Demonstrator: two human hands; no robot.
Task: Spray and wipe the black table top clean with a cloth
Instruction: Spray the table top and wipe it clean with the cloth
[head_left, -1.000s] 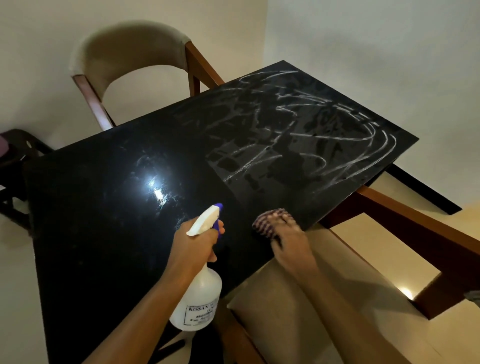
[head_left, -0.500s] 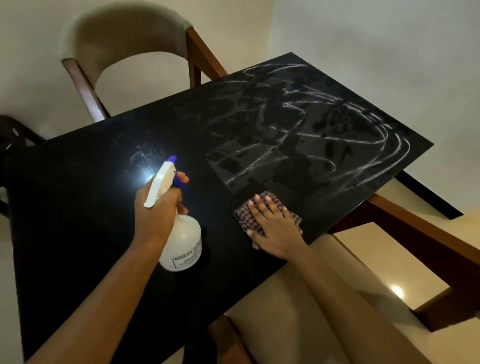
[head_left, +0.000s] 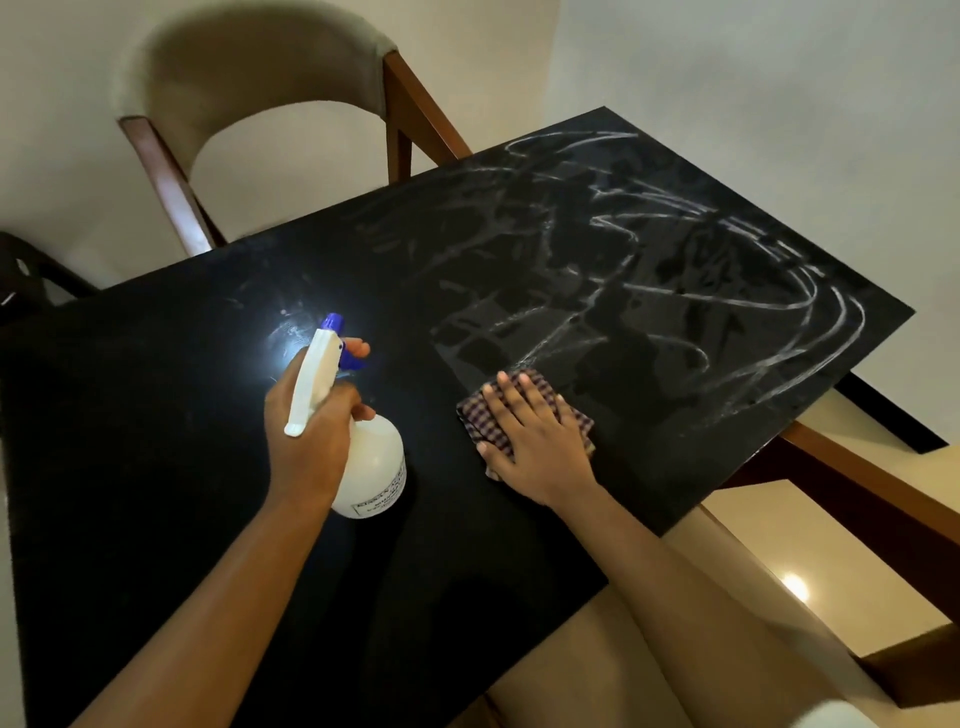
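Head view, looking down on a black bench that fills most of the frame. The left hand, just left of centre, is closed around the neck of a white spray bottle, one finger curled on the blue trigger; the nozzle points toward 12 o'clock at a bright glare spot. The right hand, just right of centre, lies flat with fingers spread, pressing a checked cloth onto the bench. From 12 to 3 o'clock the surface carries pale, curved wet streaks; the half from 7 to 10 o'clock looks dark and dry. A padded chair stands at 11 o'clock.

The step in hand appears to be wiping the sprayed area, with the bottle ready for the dry side. The next move likely calls for sweeping the cloth toward 1 o'clock through the streaks, keeping the palm flat.

Compared with a second ago, the cloth has moved from the bench's near edge further onto the surface, the right hand has flattened on it, and the bottle has moved from off the near edge to over the bench, toward 12 o'clock.
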